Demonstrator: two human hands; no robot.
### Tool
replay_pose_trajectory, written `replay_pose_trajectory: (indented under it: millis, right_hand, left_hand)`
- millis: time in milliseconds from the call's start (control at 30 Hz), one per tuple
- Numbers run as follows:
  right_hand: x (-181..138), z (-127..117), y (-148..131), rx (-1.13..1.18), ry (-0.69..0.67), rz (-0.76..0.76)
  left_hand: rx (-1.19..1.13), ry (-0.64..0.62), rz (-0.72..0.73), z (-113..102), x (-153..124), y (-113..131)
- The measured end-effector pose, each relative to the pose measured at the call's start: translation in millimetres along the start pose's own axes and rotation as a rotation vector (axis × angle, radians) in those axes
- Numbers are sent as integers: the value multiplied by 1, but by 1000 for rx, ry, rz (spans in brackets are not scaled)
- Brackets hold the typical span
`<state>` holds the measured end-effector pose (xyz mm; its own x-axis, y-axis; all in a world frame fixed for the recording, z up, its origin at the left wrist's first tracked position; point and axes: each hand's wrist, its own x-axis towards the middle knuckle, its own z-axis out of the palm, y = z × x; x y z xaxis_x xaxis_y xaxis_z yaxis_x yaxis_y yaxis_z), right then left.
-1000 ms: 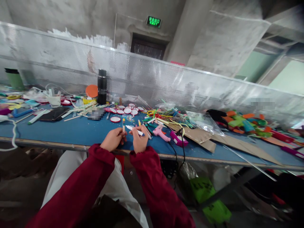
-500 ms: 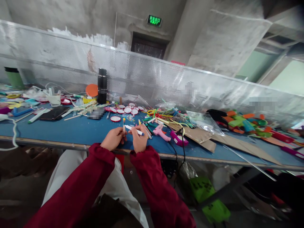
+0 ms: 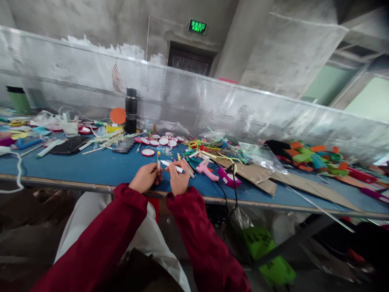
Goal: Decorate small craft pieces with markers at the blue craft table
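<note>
My left hand pinches a short, upright wooden stick with a coloured, yellow-orange top. In my right hand is a white marker with a blue end, held like a pen. Its tip points left at the stick; whether the two touch I cannot tell. Both hands are over the front part of the blue tabletop. Just beyond them lies a round white disc with a red rim. To the right of my right hand rests a pink glue gun.
A black bottle stands behind several red-rimmed discs. Colourful craft stems are heaped at the back. Cardboard and a purple box-like item lie on the right. A dark phone is on the left.
The marker has shifted very slightly to the right, away from the stick. Both hands otherwise stay in place with the same holds.
</note>
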<state>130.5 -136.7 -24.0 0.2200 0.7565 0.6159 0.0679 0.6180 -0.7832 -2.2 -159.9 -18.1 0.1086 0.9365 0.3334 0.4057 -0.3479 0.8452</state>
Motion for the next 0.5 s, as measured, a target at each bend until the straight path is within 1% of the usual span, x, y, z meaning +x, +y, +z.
replay_pose_trajectory:
  millis: [67, 233, 400, 500]
  right_hand:
    - [0, 0, 0, -15, 19, -15]
    - [0, 0, 0, 5, -41, -2]
    - [0, 0, 0, -9, 13, -11]
    - [0, 0, 1, 11, -27, -5]
  left_hand:
    - [-12, -2, 3, 0, 0, -1]
    - [3, 8, 4, 1, 0, -1]
    - [-16, 2, 5, 1, 1, -2]
    - [-14, 8, 1, 1, 1, -3]
